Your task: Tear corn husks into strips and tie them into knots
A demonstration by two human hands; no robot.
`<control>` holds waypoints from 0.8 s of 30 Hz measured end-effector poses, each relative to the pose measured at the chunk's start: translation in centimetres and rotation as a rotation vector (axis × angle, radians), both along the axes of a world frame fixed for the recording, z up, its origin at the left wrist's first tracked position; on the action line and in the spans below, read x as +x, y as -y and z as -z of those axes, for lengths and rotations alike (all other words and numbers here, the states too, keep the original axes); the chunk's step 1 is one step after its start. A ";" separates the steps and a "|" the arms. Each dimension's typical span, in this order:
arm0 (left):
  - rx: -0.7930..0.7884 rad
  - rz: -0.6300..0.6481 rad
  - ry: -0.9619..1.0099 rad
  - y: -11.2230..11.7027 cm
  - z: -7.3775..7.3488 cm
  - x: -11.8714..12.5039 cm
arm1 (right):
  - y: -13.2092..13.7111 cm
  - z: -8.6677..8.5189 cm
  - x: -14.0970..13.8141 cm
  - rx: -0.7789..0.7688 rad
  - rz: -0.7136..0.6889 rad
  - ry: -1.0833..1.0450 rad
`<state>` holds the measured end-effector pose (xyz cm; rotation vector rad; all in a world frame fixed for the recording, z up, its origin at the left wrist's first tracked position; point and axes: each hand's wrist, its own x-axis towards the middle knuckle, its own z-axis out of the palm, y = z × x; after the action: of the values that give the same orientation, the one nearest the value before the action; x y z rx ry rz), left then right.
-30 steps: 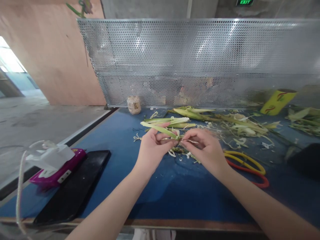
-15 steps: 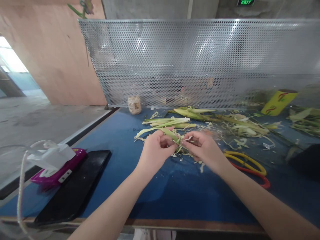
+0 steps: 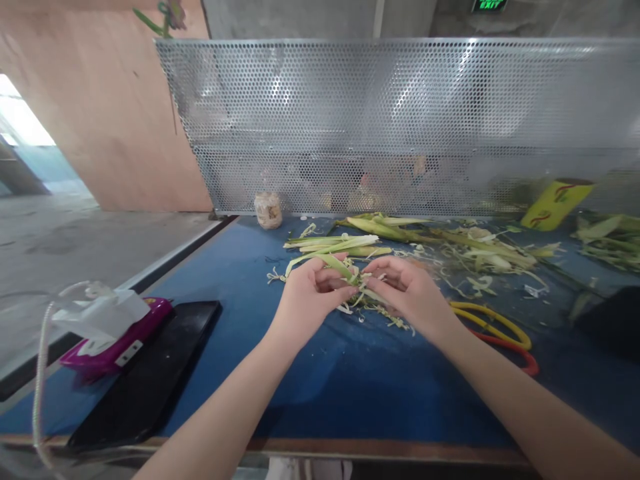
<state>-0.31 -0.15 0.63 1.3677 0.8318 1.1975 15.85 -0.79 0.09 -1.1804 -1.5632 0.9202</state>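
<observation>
- We grip a green leaf strip (image 3: 338,265) between the thumb and fingers of the left hand (image 3: 303,301), above the blue table (image 3: 320,393).
- We pinch a pale shred (image 3: 377,277) in the fingertips of the right hand (image 3: 415,293), just beside the left; its join to the strip is too small to tell.
- We locate plant scraps (image 3: 397,320) below both hands, and stalks (image 3: 350,244) just beyond them.

The table's (image 3: 370,393) front middle is free. Stalks (image 3: 345,242) and a screen (image 3: 360,107) block the back; loops (image 3: 523,342) obstruct the right.
</observation>
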 end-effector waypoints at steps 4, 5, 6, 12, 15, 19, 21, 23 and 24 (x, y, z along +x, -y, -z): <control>-0.001 0.003 -0.004 0.1 0.0 0.1 | 0.0 0.0 0.0 0.077 0.008 0.085; 0.001 0.005 -0.007 0.1 -0.1 0.1 | 0.0 0.0 0.0 0.105 -0.008 0.106; 0.000 0.007 -0.007 0.2 -0.1 0.2 | 0.1 0.1 0.0 0.129 -0.026 0.133; -0.017 -0.019 -0.003 0.2 -0.3 0.1 | 0.2 0.0 0.3 0.241 -0.023 0.282; -0.034 -0.014 0.002 0.0 -0.2 0.1 | 0.2 -0.2 0.3 0.229 -0.027 0.271; -0.041 0.016 0.015 -0.1 -0.1 0.0 | 0.1 -0.2 0.2 0.104 -0.017 0.171; -0.035 0.011 0.001 -0.1 -0.1 0.0 | 0.1 -0.2 0.2 0.045 -0.021 0.112; -0.046 0.017 -0.001 -0.1 -0.1 0.0 | 0.0 -0.1 0.2 0.022 -0.019 0.082; -0.052 0.022 0.002 -0.1 -0.1 0.0 | 0.0 -0.1 0.2 0.024 -0.016 0.077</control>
<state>-0.28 -0.07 0.74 1.3303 0.8394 1.1521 16.00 -0.76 0.17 -1.2006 -1.6429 0.8732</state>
